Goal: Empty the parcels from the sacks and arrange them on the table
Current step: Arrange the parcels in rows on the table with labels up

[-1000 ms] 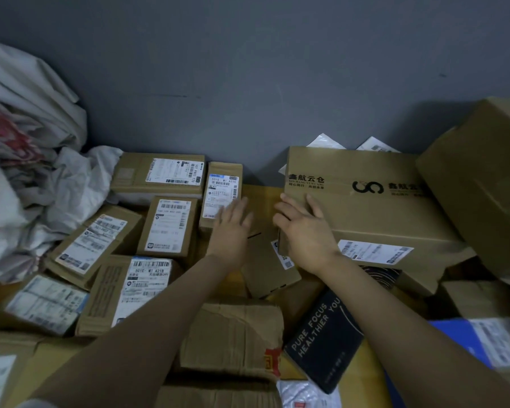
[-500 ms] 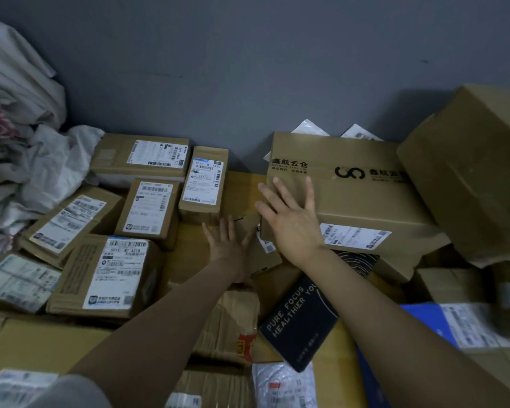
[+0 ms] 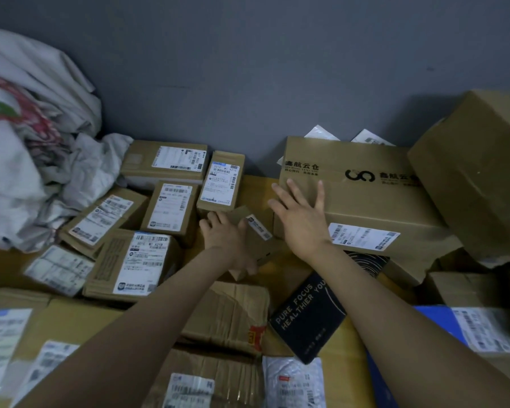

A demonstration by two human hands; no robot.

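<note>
Many brown cardboard parcels with white labels lie on the wooden table (image 3: 258,189). My left hand (image 3: 224,241) grips a small tilted brown box (image 3: 258,231) in the middle, with fingers curled over its far left edge. My right hand (image 3: 301,214) presses flat with spread, straight fingers against the near left face of a large printed carton (image 3: 374,201). Crumpled white sacks (image 3: 27,172) are heaped at the left against the wall.
Labelled small boxes (image 3: 171,210) stand in rows left of my hands. A big plain carton (image 3: 477,178) leans at the right. A black box with white lettering (image 3: 309,313), a crushed brown parcel (image 3: 227,313) and a blue parcel (image 3: 442,328) lie near me. A grey wall closes the back.
My left hand dropped from beside the upright labelled box onto the small tilted box and curled round it. My right hand opened and spread flat on the large carton.
</note>
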